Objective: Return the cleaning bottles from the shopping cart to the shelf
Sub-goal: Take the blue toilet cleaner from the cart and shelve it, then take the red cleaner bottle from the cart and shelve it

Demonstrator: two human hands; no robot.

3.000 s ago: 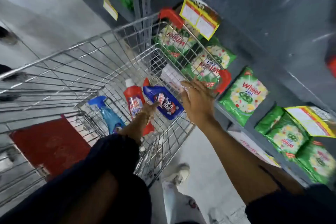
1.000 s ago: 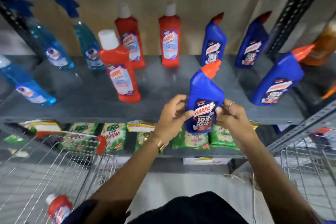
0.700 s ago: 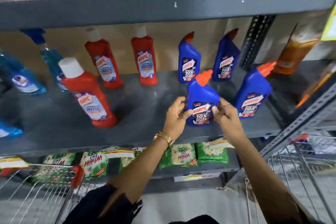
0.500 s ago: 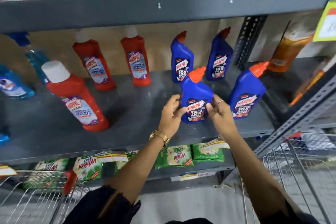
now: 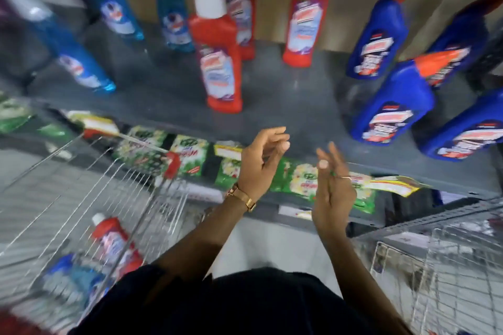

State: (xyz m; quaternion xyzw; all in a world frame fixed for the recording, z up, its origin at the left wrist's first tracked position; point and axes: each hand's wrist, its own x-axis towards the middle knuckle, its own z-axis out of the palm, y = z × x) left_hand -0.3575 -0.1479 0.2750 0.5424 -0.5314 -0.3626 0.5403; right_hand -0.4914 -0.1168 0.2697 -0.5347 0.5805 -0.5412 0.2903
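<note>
The blue Harpic bottle with an orange cap (image 5: 394,106) stands upright on the grey shelf (image 5: 285,111), between other blue bottles. My left hand (image 5: 261,163) and my right hand (image 5: 330,185) are both empty with fingers apart, in front of the shelf edge, left of and below that bottle. The wire shopping cart (image 5: 89,198) is at lower left. In it lie a red bottle with a white cap (image 5: 111,242) and a blue spray bottle (image 5: 70,280). The image is blurred by motion.
Red bottles (image 5: 220,62) and light blue spray bottles (image 5: 117,11) stand further left on the shelf. Green detergent packets (image 5: 187,155) fill the shelf below. A second wire cart (image 5: 441,261) is at lower right.
Both hands let go of the blue bottle, which now stands on the shelf, and drew back toward me. The view has swung down and left, bringing the cart back in.
</note>
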